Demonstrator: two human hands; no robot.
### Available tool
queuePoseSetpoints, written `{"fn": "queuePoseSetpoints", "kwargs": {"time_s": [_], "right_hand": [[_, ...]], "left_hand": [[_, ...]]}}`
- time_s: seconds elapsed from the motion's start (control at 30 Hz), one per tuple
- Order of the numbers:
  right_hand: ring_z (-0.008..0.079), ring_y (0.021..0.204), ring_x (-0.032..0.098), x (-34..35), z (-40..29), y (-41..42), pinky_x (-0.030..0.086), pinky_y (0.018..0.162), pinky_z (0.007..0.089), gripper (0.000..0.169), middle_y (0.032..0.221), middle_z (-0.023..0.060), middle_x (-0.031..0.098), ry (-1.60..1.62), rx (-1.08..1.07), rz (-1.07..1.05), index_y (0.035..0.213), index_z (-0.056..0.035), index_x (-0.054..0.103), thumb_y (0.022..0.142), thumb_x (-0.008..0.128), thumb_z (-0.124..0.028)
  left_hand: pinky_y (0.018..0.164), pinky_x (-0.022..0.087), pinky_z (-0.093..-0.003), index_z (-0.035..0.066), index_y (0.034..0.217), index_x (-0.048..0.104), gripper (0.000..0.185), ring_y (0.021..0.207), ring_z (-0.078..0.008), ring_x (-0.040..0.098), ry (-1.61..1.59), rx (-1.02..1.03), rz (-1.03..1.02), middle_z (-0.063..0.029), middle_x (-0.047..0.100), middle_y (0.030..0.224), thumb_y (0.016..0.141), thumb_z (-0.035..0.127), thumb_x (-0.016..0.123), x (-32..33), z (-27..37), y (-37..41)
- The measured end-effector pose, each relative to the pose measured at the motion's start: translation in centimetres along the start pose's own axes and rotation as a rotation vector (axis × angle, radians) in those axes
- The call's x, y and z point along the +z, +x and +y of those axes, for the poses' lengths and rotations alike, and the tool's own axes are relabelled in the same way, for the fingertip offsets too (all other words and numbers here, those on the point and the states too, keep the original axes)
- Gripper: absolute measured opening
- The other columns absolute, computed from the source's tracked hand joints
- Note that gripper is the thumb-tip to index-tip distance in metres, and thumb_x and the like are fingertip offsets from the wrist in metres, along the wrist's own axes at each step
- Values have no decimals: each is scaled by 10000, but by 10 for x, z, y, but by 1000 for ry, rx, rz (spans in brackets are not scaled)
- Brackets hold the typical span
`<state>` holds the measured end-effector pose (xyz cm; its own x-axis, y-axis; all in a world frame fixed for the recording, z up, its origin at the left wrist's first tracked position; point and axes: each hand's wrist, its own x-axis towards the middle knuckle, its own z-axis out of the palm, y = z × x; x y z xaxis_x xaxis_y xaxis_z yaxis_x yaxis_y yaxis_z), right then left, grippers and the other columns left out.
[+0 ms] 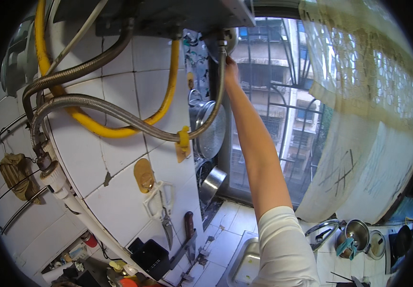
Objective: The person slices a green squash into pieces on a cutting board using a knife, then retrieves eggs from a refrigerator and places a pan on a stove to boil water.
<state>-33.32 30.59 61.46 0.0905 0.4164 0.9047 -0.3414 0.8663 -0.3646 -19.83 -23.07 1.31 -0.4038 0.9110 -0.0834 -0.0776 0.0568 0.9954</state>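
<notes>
Raised high at the end of an outstretched arm, my right hand (231, 68) is beside the upper end of a braided metal hose (222, 66), below the metal box on the wall (156, 16). A round metal pan or lid (231, 43) is just behind the fingers, which are mostly hidden; whether they grip anything cannot be told. My left hand is out of view. A yellow hose (172, 75) and a second braided hose (84, 70) also hang from the box. A yellow tie on a hook (183, 138) supports the first hose against the tiled wall.
Kitchen shears (163, 208), a knife with a wooden handle (189, 224) and a black holder (152, 256) are on the wall. Metal pots (210, 129) stand by the barred window (274, 107). A curtain (364, 143) hangs right, above a steel pot (357, 233). A sink (246, 262) lies below.
</notes>
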Motion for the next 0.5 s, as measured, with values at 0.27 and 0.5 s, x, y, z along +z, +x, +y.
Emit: {"fn": "queuePoseSetpoints", "kwargs": {"time_s": [0.27,0.5], "right_hand": [[339,789,600,-10,-20,45,433,695,407,369,788,208,631,82,207,-62,826,20,617,905,528,-329],[269,686,558,-6,-9,46,409,638,381,339,717,167,606,217,214,48,780,19,602,913,535,-285]], "left_hand": [[747,442,-274,0,907,607,233,806,-127,559,70,-24,-66,-44,622,831,930,221,537,24,6,20],[789,458,-275,-12,984,601,250,825,-141,579,-113,-84,-64,-56,638,883,930,227,553,13,-11,10]]}}
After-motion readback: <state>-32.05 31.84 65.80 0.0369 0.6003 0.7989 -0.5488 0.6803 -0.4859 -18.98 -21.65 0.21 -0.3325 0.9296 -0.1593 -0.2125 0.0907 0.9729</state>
